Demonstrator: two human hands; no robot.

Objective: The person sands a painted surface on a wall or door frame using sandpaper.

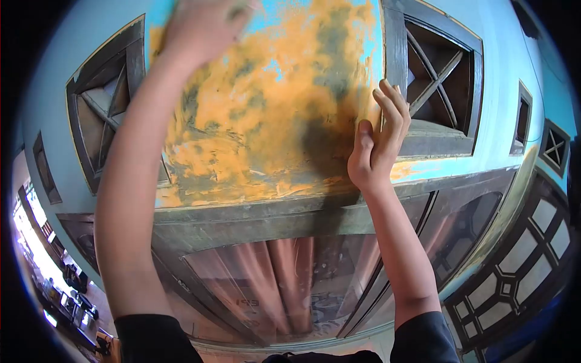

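Both arms reach up to a wall patch (272, 103) of mottled orange and grey, with bits of bright blue showing through. My left hand (209, 27) is high at the patch's upper left, blurred, its fingers partly cut off by the top edge; what it holds, if anything, cannot be made out. Against the patch's right edge, beside a dark wooden frame, my right hand (381, 133) rests with its fingers spread and nothing in it.
Vent windows with crossed bars stand at right (436, 78) and left (109, 109). Below runs a wooden beam (260, 227) over glass panes with pinkish curtains (284, 284). A panelled door (514, 278) is at lower right; parked motorbikes (75, 302) appear at lower left.
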